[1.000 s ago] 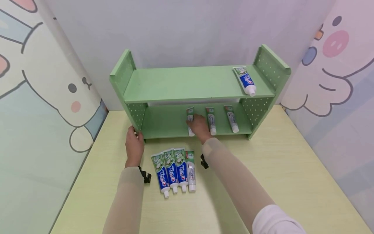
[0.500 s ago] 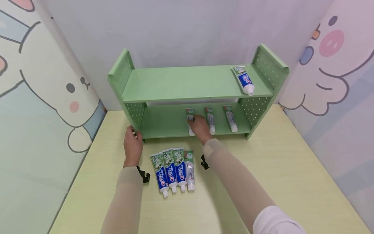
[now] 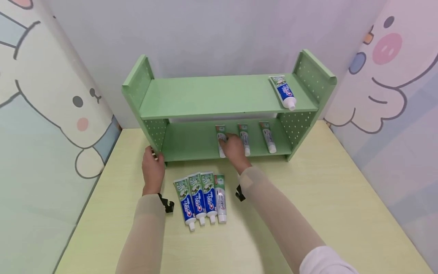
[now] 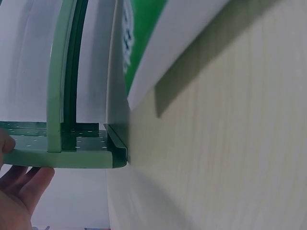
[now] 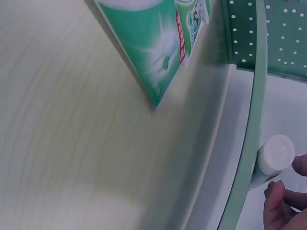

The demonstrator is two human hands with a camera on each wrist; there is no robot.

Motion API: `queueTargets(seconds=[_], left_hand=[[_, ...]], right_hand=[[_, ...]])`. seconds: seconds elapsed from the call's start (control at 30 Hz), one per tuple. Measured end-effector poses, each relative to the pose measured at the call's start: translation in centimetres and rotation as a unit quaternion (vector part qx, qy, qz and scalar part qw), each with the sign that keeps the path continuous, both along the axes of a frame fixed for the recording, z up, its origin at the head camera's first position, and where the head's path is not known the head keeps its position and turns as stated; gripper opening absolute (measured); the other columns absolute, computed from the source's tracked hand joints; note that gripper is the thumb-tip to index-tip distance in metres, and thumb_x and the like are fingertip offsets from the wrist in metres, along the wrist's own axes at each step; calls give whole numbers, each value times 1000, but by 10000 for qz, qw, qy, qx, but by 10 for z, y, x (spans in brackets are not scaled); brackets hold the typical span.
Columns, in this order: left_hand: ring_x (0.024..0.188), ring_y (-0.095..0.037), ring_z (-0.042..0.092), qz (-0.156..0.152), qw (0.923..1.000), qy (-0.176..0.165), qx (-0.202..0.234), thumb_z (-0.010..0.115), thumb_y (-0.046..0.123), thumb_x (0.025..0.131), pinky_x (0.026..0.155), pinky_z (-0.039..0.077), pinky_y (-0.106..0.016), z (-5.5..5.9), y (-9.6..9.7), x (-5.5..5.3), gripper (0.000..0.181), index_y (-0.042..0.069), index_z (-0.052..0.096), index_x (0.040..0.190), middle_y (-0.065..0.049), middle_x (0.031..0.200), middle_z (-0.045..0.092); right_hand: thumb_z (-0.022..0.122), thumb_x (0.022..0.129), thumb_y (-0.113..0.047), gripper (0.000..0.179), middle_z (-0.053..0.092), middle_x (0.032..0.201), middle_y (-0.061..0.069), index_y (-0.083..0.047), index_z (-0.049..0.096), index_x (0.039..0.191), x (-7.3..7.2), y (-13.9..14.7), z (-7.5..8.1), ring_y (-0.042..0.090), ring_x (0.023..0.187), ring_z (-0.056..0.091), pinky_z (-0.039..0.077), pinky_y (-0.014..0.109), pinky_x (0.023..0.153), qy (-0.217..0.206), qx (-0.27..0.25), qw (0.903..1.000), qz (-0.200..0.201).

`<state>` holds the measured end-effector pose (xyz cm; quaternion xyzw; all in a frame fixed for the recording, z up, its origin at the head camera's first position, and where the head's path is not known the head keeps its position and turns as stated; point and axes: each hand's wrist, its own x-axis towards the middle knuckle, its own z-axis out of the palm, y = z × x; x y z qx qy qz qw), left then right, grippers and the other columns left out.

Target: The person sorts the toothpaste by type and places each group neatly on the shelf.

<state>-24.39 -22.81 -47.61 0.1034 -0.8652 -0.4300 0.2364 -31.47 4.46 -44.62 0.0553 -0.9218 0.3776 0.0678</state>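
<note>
Toothpaste tube (image 3: 220, 133), on lower shelf (image 3: 191, 140), left of right hand (image 3: 235, 148); apparently pinched

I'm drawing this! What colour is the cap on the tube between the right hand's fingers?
The cap is white, clearest in the right wrist view.

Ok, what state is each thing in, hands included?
Leftmost lower tube: capped, lying flat, pinched by the right hand.
Green shelf unit: upright, gripped at its left side by the left hand.
Two other lower tubes: capped, lying flat.
Upper tube: capped, lying flat.
Four table tubes: capped, lying side by side.
</note>
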Motion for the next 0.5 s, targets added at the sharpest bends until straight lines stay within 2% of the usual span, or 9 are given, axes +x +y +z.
queueTargets(seconds=[0.07,0.17,0.5], left_hand=[[107,-36,57,14,10000,38,10,47,15,103,79,54,-46,0,0,0,38,-3,42,136,-23,123,53],[107,-36,56,22,10000,83,29,49,14,102,81,53,-47,1,0,0,38,-3,42,135,-23,122,53],[109,-35,55,-25,9999,68,85,47,14,103,83,53,-46,0,1,-2,39,-3,41,137,-22,123,52]], right_hand=[[61,98,-26,38,67,108,17,5,64,119,4,0,1,25,81,63,54,37,73,93,-79,9999,0],[62,97,-26,41,65,114,19,6,62,123,10,1,3,28,90,64,54,39,80,126,-215,9997,-9],[63,97,-27,38,67,106,15,2,66,120,27,4,6,24,79,62,54,37,67,211,-605,9979,47]])
